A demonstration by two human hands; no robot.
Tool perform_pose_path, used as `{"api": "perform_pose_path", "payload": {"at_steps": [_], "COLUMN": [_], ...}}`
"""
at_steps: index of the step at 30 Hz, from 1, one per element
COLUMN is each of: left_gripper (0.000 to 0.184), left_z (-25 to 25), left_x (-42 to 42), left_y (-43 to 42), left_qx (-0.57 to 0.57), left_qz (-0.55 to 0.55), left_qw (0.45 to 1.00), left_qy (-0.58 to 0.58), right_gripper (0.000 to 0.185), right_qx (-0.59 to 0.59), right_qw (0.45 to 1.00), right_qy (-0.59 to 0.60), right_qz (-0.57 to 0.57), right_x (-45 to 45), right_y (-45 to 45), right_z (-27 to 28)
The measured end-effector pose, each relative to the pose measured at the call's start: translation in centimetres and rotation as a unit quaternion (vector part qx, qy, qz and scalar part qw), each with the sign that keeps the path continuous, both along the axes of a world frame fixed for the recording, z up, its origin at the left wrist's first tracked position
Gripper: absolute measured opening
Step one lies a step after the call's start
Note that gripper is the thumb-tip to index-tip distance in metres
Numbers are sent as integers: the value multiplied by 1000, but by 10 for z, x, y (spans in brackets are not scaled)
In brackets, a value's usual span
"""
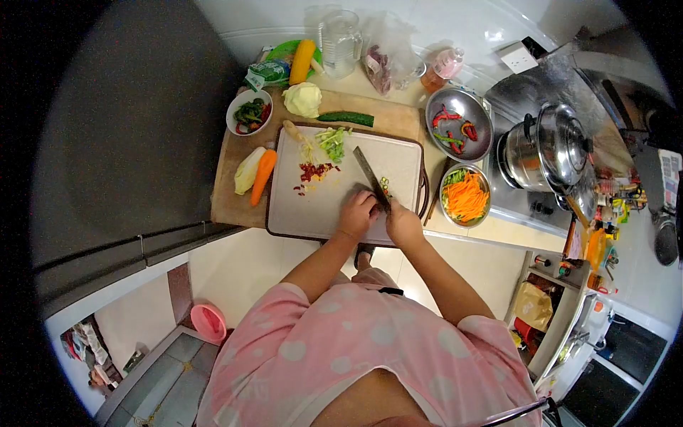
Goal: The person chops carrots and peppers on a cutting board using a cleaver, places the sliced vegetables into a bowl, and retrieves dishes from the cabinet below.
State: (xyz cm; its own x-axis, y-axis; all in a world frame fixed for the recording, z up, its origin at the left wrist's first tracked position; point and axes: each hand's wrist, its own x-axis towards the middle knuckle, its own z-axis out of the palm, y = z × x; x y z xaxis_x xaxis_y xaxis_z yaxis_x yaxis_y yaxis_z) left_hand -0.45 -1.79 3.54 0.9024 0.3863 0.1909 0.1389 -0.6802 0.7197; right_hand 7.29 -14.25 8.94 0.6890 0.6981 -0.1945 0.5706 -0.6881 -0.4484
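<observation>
My right hand (403, 225) grips a kitchen knife (368, 169) by its handle, blade angled up and left over the light cutting board (313, 213). Close beside the blade, my left hand (360, 212) has its fingers curled down onto the board; whatever they hold is hidden. Small chopped green pieces (385, 183) lie along the blade's right side. Farther left on the board are chopped red pepper (313, 172), chopped green vegetable (331, 144) and a piece of ginger (292, 131) with pale shreds beside it.
Right of the board stand a metal bowl of peppers (455, 99), a bowl of carrot strips (466, 196) and a steel pot (530, 153) on the stove. A cucumber (346, 118), cabbage (303, 99), carrot (263, 176) and white bowl of greens (235, 117) surround its left and far sides.
</observation>
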Motion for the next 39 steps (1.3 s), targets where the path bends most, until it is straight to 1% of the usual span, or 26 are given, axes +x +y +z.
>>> {"api": "perform_pose_path", "payload": {"at_steps": [4, 7, 10, 13, 17, 19, 22, 26, 29, 31, 32, 35, 39], "left_gripper": [19, 16, 14, 14, 17, 20, 19, 22, 25, 27, 28, 31, 30], "left_z": [-10, -17, -19, -20, -24, -16, -8, -8, -5, -8, -10, -9, -5], "left_x": [4, 4, 5, 6, 4, 3, 1, 0, 0, -2, -2, -8, -9], "left_y": [-2, -4, -2, -1, 0, 1, -1, 0, 6, 5, 5, 2, 3], "left_qx": [-22, -25, -29, -18, -25, -26, -27, -26, -39, -61, -72, -85, -39], "left_qz": [3, 8, -1, -5, -19, -19, -7, -17, -35, -18, -10, 26, 9], "left_qw": [999, 998, 998, 998, 999, 999, 1000, 999, 998, 996, 994, 994, 998], "left_qy": [-30, -56, -63, -59, -25, -14, -14, -6, -43, -64, -76, -59, -41], "right_gripper": [24, 25, 17, 25, 27, 27, 32, 32, 28, 25, 27, 27, 27], "right_qx": [20, -17, -47, -25, -37, -53, -37, -17, 9, 23, 26, 21, 24], "right_qw": [999, 999, 998, 998, 998, 998, 999, 1000, 1000, 999, 1000, 1000, 999], "right_qy": [23, 49, 48, 48, 44, 44, 4, 6, 11, 7, -6, -11, -5], "right_qz": [-16, -12, 12, 20, 10, -2, 0, -15, -20, -24, -7, -18, -20], "right_x": [9, 8, 5, 5, 3, 0, -7, -5, -5, -5, -4, -6, -6], "right_y": [-12, -16, -20, -21, -15, -6, 4, 5, 3, 3, -1, 0, 1], "right_z": [3, 18, 28, 28, 21, 15, 7, 9, 12, 12, 1, -1, 4]}}
